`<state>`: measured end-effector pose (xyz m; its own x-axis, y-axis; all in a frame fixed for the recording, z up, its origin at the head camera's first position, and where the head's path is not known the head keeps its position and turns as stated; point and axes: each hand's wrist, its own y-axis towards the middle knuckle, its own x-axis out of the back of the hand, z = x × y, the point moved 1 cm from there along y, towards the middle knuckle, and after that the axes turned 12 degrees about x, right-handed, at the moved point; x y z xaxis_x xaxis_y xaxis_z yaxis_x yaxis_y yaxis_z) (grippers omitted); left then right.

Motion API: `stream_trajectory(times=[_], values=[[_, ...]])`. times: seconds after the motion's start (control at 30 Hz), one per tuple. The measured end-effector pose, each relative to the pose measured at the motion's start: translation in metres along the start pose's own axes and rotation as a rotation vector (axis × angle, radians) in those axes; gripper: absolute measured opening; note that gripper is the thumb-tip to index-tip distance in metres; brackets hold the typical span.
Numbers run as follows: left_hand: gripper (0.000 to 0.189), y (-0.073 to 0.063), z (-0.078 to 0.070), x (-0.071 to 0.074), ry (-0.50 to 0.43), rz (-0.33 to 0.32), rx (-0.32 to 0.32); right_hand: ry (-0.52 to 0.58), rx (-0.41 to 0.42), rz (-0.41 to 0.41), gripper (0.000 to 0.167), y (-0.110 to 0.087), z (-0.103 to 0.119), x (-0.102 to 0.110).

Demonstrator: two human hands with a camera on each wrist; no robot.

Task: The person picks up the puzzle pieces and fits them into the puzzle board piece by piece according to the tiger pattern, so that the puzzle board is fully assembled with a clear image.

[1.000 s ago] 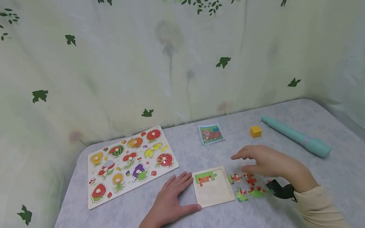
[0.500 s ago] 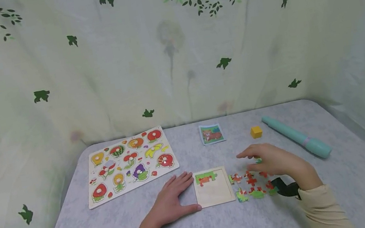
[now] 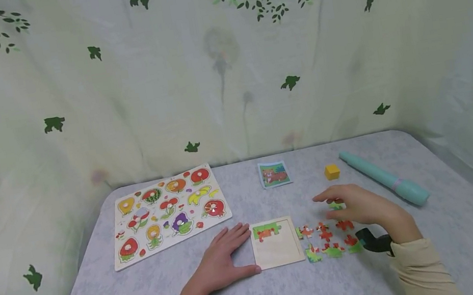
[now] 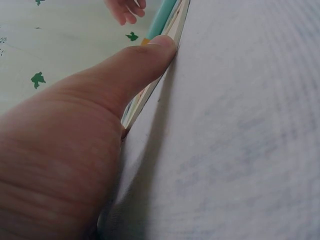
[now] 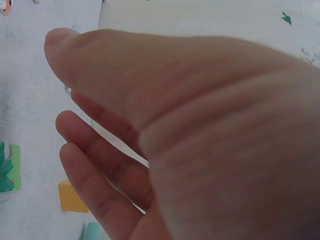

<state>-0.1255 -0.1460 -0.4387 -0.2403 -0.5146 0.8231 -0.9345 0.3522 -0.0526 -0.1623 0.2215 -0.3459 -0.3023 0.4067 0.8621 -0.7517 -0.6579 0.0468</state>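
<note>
A square wooden puzzle tray (image 3: 278, 251) lies in the middle of the table, with joined green-and-orange jigsaw pieces (image 3: 267, 231) in its upper left corner. My left hand (image 3: 224, 260) lies spread beside it, its fingertips and thumb at the tray's left edge; the left wrist view shows the thumb (image 4: 145, 57) against that edge. To the tray's right are several loose jigsaw pieces (image 3: 333, 250) in red and green. Over these hovers my right hand (image 3: 359, 204), fingers loosely bent and holding nothing. A green piece (image 3: 336, 206) is partly hidden by it.
At the left lies a white fruit peg puzzle board (image 3: 170, 212). Behind the tray is a small picture card (image 3: 275, 174) of an animal. A yellow block (image 3: 331, 171) and a teal stick-like object (image 3: 382, 176) lie at the back right, before a leaf-patterned curtain (image 3: 224, 67).
My right hand has drifted to the right above the loose pieces, uncovering more of them, including the green one by its fingers. The left hand and the tray stay put.
</note>
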Motion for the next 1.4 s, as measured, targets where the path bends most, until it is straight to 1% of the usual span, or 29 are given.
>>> stream_trajectory(times=[0.23,0.4,0.6,0.7,0.87,1.13,1.3,1.4], values=[[0.092,0.000,0.000,0.000,-0.003,-0.005,-0.013,0.022,-0.030,0.017,0.046,0.001,-0.007,-0.002],[0.092,-0.001,0.000,0.000,-0.001,-0.006,-0.006,0.038,-0.043,0.014,0.048,0.001,-0.012,-0.004],[0.092,-0.002,0.002,-0.001,0.012,0.018,0.004,0.081,-0.074,-0.001,0.050,-0.004,-0.024,-0.011],[0.092,-0.001,0.003,-0.002,0.018,0.015,0.006,0.093,-0.087,-0.013,0.054,-0.006,-0.031,-0.014],[0.093,-0.001,0.002,-0.001,0.003,0.009,0.009,0.109,-0.120,-0.042,0.058,-0.008,-0.043,-0.016],[0.092,0.000,0.001,0.000,-0.004,0.005,0.005,0.128,-0.100,-0.061,0.045,-0.010,-0.057,-0.016],[0.092,0.000,0.000,0.001,-0.006,0.004,0.002,0.112,-0.095,-0.067,0.043,-0.009,-0.062,-0.018],[0.092,0.000,0.000,0.001,-0.003,0.006,0.002,0.102,-0.107,-0.069,0.042,-0.010,-0.064,-0.020]])
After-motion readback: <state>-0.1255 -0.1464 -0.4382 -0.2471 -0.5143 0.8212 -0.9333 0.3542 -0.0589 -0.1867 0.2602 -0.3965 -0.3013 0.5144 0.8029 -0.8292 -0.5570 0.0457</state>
